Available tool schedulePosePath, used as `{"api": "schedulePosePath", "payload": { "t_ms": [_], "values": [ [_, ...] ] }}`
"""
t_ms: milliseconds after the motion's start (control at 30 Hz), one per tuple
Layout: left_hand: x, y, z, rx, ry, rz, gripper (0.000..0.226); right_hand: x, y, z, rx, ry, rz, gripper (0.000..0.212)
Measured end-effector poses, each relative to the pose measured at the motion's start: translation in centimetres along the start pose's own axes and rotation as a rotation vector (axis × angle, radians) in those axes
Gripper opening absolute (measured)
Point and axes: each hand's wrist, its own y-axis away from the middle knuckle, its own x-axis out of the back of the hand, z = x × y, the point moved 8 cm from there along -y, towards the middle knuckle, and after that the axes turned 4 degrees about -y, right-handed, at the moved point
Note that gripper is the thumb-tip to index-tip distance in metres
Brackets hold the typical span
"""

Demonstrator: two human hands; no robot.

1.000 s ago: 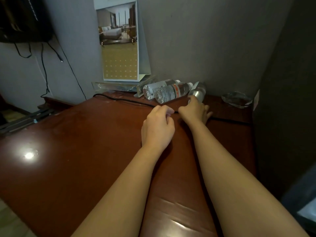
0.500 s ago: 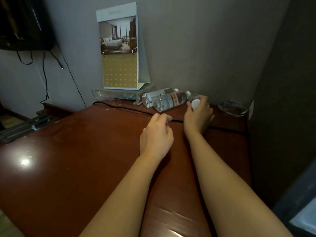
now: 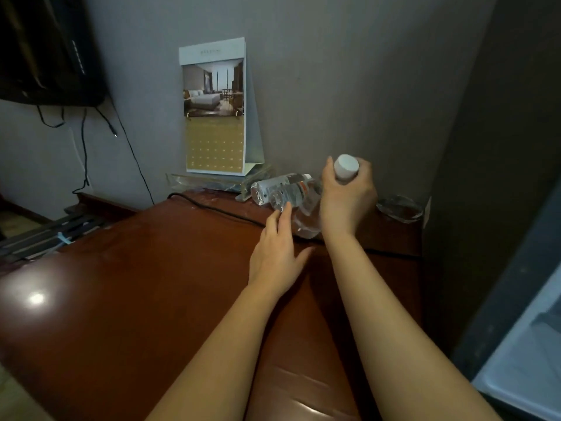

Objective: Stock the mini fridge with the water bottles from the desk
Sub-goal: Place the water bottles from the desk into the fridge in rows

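My right hand [image 3: 346, 199] grips a clear water bottle [image 3: 309, 218] near its white cap, lifted and tilted with the cap up toward the wall. My left hand [image 3: 276, 253] hovers over the desk with straight fingers, its fingertips reaching the base of a lying bottle. Two more clear bottles [image 3: 282, 189] with red and white labels lie side by side on the reddish-brown desk [image 3: 136, 284] by the wall. The mini fridge [image 3: 522, 375] shows a pale open edge at the lower right.
A standing calendar [image 3: 215, 117] rests on a clear tray [image 3: 206, 183] against the wall. A black cable [image 3: 218, 209] crosses the back of the desk. A glass ashtray [image 3: 399, 208] sits at the back right beside a dark cabinet wall [image 3: 501, 147]. A television [image 3: 45, 50] hangs at upper left.
My right hand closed round the rightmost bottle and raised it off the desk, cap upward. My left hand opened its fingers and moved forward to the lying bottles.
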Motion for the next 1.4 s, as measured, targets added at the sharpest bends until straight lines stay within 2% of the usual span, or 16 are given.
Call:
{"api": "schedulePosePath", "payload": {
  "t_ms": [67,100,167,267,433,567,667,767,833,900,1000,1067,1133,1267,1400],
  "values": [
    [0.2,-0.3,0.6,-0.029,0.146,0.019,0.091,0.5,-0.4,-1.7,0.014,-0.004,-0.057,0.026],
    [0.3,-0.5,0.7,-0.010,0.291,0.024,0.087,0.8,-0.4,-2.5,0.025,0.001,-0.096,0.025],
    [0.4,-0.3,1.1,0.062,0.631,-0.003,0.068,1.3,0.3,-3.9,0.054,0.021,-0.208,0.023],
    [-0.6,0.4,2.3,0.045,0.958,-0.175,0.043,1.9,2.5,-5.1,0.115,0.070,-0.405,0.023],
    [-1.6,1.7,4.1,0.041,1.187,-0.492,0.033,4.6,3.1,-5.3,0.053,0.029,-0.544,0.033],
    [-2.4,2.7,4.6,0.112,1.326,-0.683,0.036,7.7,6.2,-4.4,-0.027,0.039,-0.729,0.042],
    [-2.2,2.9,5.0,0.153,1.445,-0.752,0.049,9.9,9.2,-2.3,-0.074,0.183,-0.876,0.053],
    [-2.2,3.4,5.3,0.258,1.589,-0.827,0.063,12.1,10.5,-0.1,-0.170,0.296,-0.880,0.062],
    [-1.8,3.8,5.7,0.236,1.604,-0.871,0.059,13.0,11.1,0.5,-0.216,0.307,-0.865,0.071],
    [-1.1,4.5,6.5,0.126,1.538,-0.942,0.049,13.0,11.6,0.0,-0.181,0.276,-0.876,0.078],
    [0.2,6.6,8.6,-0.058,1.299,-1.134,0.048,12.4,11.8,-0.5,-0.191,0.182,-0.915,0.096],
    [0.3,7.6,9.1,-0.091,1.107,-1.152,0.057,12.4,11.5,-0.3,-0.240,0.128,-0.910,0.106],
    [0.7,7.8,8.9,-0.071,0.988,-1.059,0.056,12.5,11.4,-0.1,-0.258,0.104,-0.930,0.111],
    [1.7,8.4,7.8,0.001,0.921,-0.803,0.048,12.5,11.5,0.0,-0.257,0.051,-1.004,0.114],
    [2.7,9.8,7.4,0.026,0.893,-0.640,0.040,12.9,11.8,0.0,-0.281,0.023,-1.056,0.105]
  ]
}}
